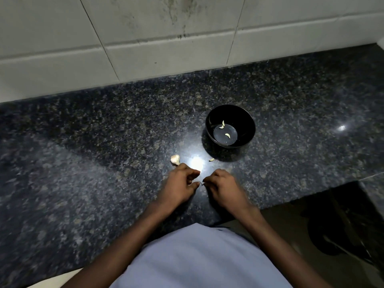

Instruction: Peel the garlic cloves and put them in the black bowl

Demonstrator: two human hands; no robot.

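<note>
A black bowl [247,121] stands on the dark granite counter [83,154], with three pale peeled cloves [228,135] lying in its bottom. My left hand [180,185] and my right hand [222,187] meet fingertip to fingertip just in front of the bowl, pinching a small garlic clove [201,183] between them; most of it is hidden by my fingers. A partly broken garlic bulb [175,159] lies on the counter just beyond my left hand.
A small scrap of garlic skin [211,160] lies between the bulb and the bowl. A tiled wall [166,38] rises behind the counter. The counter ends at the right, where a dark bin bag [342,221] sits below.
</note>
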